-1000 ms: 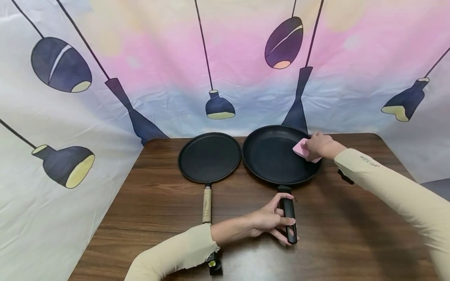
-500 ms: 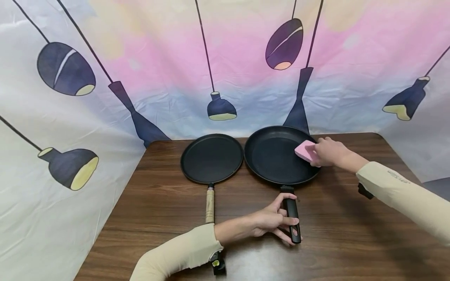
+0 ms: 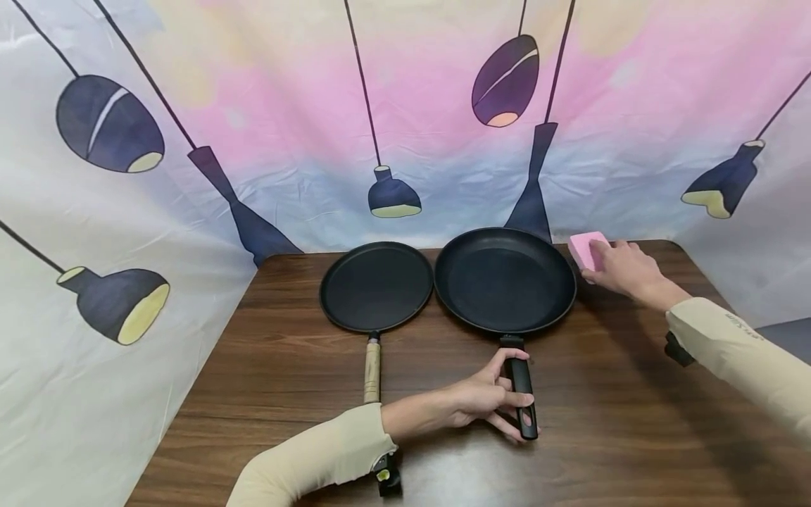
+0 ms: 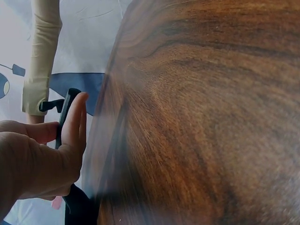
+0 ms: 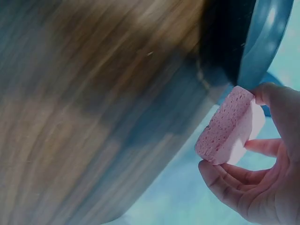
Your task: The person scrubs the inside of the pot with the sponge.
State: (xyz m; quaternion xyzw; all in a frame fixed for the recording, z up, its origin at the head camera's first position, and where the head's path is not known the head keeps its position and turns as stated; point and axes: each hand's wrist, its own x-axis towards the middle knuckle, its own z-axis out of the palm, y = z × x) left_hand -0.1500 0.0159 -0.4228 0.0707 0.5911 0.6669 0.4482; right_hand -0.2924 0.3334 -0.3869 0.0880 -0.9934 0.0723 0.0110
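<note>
A black frying pan (image 3: 503, 282) sits at the back right of the wooden table. My left hand (image 3: 488, 394) holds its black handle (image 3: 522, 384) between thumb and fingers; the left wrist view shows this left hand (image 4: 44, 161) pinching the handle from the side. Just right of the pan's rim, my right hand (image 3: 624, 267) grips a pink sponge (image 3: 587, 255). Close up in the right wrist view, the porous sponge (image 5: 229, 126) is pinched between the thumb and fingers of my right hand (image 5: 267, 173), apart from the tabletop.
A flat black griddle pan (image 3: 376, 285) with a wooden handle (image 3: 373, 366) lies left of the frying pan, rims close together. My left forearm crosses the end of that handle. Behind the table (image 3: 285, 380) hangs a cloth (image 3: 304, 105) printed with lamps.
My right hand has moved with the pink sponge from inside the frying pan to the right, out past its rim. The left hand stays on the handle.
</note>
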